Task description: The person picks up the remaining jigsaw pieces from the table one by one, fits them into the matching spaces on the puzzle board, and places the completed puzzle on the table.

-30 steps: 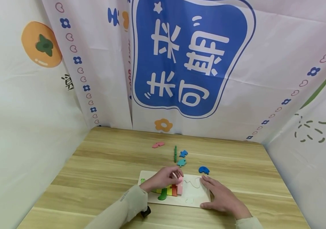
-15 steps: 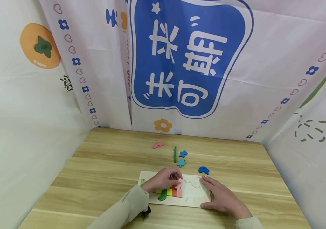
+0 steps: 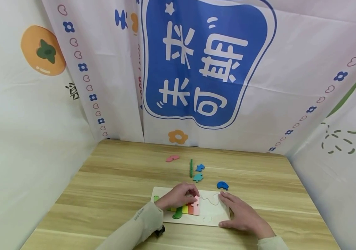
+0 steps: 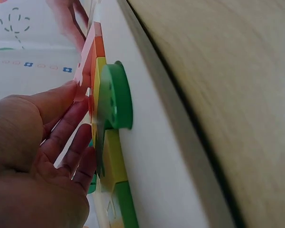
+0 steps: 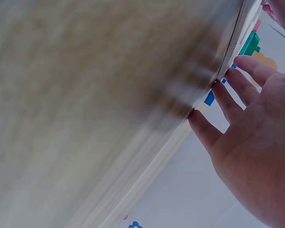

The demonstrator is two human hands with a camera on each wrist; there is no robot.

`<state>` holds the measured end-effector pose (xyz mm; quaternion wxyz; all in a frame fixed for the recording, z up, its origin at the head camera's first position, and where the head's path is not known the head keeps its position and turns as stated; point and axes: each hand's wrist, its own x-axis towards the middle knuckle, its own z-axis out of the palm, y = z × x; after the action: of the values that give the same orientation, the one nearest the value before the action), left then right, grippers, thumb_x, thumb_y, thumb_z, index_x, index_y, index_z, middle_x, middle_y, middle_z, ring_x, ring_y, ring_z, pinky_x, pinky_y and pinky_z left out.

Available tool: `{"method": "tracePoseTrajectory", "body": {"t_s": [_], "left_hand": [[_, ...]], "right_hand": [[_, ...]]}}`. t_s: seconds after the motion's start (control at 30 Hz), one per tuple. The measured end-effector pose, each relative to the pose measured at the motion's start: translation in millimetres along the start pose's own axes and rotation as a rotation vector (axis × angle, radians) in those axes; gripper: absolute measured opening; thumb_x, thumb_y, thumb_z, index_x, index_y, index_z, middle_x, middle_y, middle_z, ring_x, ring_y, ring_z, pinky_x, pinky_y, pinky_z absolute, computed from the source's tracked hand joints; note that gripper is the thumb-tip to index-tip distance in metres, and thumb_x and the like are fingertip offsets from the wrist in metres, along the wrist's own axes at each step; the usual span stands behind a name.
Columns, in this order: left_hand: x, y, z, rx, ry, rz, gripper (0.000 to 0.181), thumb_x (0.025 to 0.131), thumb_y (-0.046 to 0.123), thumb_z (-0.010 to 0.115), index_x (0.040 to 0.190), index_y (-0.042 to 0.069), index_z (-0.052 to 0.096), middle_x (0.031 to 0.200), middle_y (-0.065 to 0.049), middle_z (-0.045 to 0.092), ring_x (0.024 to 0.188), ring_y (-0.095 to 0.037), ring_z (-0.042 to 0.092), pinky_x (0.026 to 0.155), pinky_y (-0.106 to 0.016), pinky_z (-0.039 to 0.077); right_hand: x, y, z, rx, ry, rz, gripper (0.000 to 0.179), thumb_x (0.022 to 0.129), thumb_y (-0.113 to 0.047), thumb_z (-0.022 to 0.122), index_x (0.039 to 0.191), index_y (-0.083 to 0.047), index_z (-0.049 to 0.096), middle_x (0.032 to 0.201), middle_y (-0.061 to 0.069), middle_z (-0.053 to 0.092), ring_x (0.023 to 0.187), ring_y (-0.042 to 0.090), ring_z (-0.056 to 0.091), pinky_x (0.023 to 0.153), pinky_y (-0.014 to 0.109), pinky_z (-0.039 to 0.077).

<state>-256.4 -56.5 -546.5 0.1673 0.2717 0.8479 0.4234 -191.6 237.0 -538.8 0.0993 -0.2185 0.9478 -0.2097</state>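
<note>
Five pieces (image 3: 222,185) lie beyond one board (image 3: 215,211): two blue (image 3: 200,168), one teal (image 3: 198,177), one green (image 3: 191,168), one pink (image 3: 172,158).

Through the head view I record a wood-grain tabletop (image 3: 109,170), light brown with darker streaks, bordered by white printed sheeting on three sides. The back sheet (image 3: 290,69), visibly creased, carries a blue panel (image 3: 198,34) with white Chinese characters; an orange flower (image 3: 173,136) is printed below. I note a persimmon print (image 3: 41,50) at left, dashed lines (image 3: 352,133) at right, and heart-and-flower borders (image 3: 82,67) near both corners. I find the light soft.
</note>
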Motion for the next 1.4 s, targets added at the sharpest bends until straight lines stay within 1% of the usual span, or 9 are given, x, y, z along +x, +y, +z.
{"method": "tracePoseTrajectory", "body": {"t_s": [0.2, 0.33, 0.5, 0.8, 1.0, 1.1, 1.23, 1.33, 1.4], "left_hand": [[-0.6, 0.0, -0.8, 0.037, 0.000, 0.013, 0.007, 0.099, 0.014, 0.072, 0.105, 0.015, 0.073, 0.097, 0.008, 0.069, 0.087, -0.003, 0.060, 0.080, -0.020, 0.052], [-2.1, 1.4, -0.6, 0.038, -0.005, 0.012, 0.008, 0.099, 0.012, 0.071, 0.106, 0.013, 0.073, 0.097, 0.006, 0.069, 0.086, -0.003, 0.060, 0.078, -0.019, 0.052], [-3.8, 1.0, -0.2, 0.065, 0.000, 0.042, 0.008, 0.099, 0.012, 0.072, 0.106, 0.013, 0.074, 0.101, 0.004, 0.070, 0.088, -0.003, 0.060, 0.081, -0.022, 0.054], [-2.1, -4.5, 1.8, 0.138, 0.009, 0.077, 0.011, 0.098, 0.014, 0.073, 0.109, 0.015, 0.075, 0.105, 0.005, 0.071, 0.093, -0.005, 0.062, 0.087, -0.022, 0.054], [-3.9, -1.1, 0.2, 0.127, 0.003, 0.096, 0.014, 0.098, 0.014, 0.072, 0.112, 0.012, 0.073, 0.109, 0.000, 0.071, 0.098, -0.012, 0.065, 0.088, -0.026, 0.056], [-6.6, 0.7, -2.8, 0.102, -0.002, 0.077, 0.016, 0.099, 0.016, 0.072, 0.115, 0.013, 0.073, 0.112, -0.001, 0.072, 0.101, -0.014, 0.066, 0.090, -0.028, 0.056], [-14.3, 0.2, -11.4, 0.086, 0.003, 0.018, 0.022, 0.100, 0.021, 0.071, 0.121, 0.018, 0.071, 0.120, 0.003, 0.070, 0.106, -0.013, 0.064, 0.093, -0.029, 0.055], [-24.7, -3.0, -20.7, 0.120, 0.003, -0.011, 0.029, 0.099, 0.023, 0.072, 0.127, 0.020, 0.069, 0.127, 0.004, 0.068, 0.112, -0.014, 0.063, 0.098, -0.034, 0.055], [-34.6, -8.2, -26.9, 0.170, 0.002, -0.022, 0.035, 0.098, 0.026, 0.073, 0.132, 0.021, 0.067, 0.132, 0.005, 0.066, 0.118, -0.015, 0.062, 0.103, -0.038, 0.054]], "right_hand": [[0.2, 0, -1, 0.003, 0.004, 0.002, 0.103, 0.078, -0.065, 0.081, 0.158, -0.011, 0.043, 0.167, 0.009, 0.037, 0.151, 0.041, 0.037, 0.116, 0.063, 0.039], [0.0, 0, 0, 0.009, 0.004, 0.000, 0.103, 0.078, -0.064, 0.081, 0.158, -0.011, 0.044, 0.167, 0.010, 0.037, 0.151, 0.041, 0.038, 0.116, 0.064, 0.039], [-0.2, -1, 0, 0.013, 0.001, 0.005, 0.103, 0.078, -0.065, 0.081, 0.158, -0.011, 0.044, 0.167, 0.010, 0.037, 0.151, 0.042, 0.037, 0.116, 0.064, 0.039], [-0.4, -1, 1, 0.007, -0.002, 0.002, 0.104, 0.078, -0.064, 0.081, 0.158, -0.010, 0.043, 0.167, 0.010, 0.038, 0.151, 0.042, 0.037, 0.116, 0.064, 0.039], [-0.2, 0, 0, 0.010, 0.001, 0.006, 0.104, 0.078, -0.065, 0.081, 0.158, -0.011, 0.043, 0.167, 0.010, 0.037, 0.151, 0.042, 0.037, 0.116, 0.065, 0.038], [-0.2, 0, 0, 0.008, -0.003, 0.008, 0.105, 0.078, -0.066, 0.080, 0.159, -0.011, 0.043, 0.167, 0.009, 0.037, 0.151, 0.041, 0.037, 0.116, 0.065, 0.039], [-0.2, 1, 1, 0.008, -0.008, 0.009, 0.104, 0.078, -0.067, 0.080, 0.159, -0.012, 0.042, 0.167, 0.009, 0.037, 0.151, 0.041, 0.037, 0.116, 0.065, 0.039], [-0.2, 1, 2, 0.009, -0.009, 0.012, 0.104, 0.078, -0.066, 0.080, 0.159, -0.012, 0.043, 0.168, 0.009, 0.036, 0.151, 0.041, 0.036, 0.116, 0.065, 0.038], [-0.1, 0, 2, 0.011, -0.007, 0.013, 0.104, 0.078, -0.065, 0.081, 0.159, -0.012, 0.043, 0.167, 0.010, 0.036, 0.151, 0.042, 0.036, 0.116, 0.065, 0.038]]}}
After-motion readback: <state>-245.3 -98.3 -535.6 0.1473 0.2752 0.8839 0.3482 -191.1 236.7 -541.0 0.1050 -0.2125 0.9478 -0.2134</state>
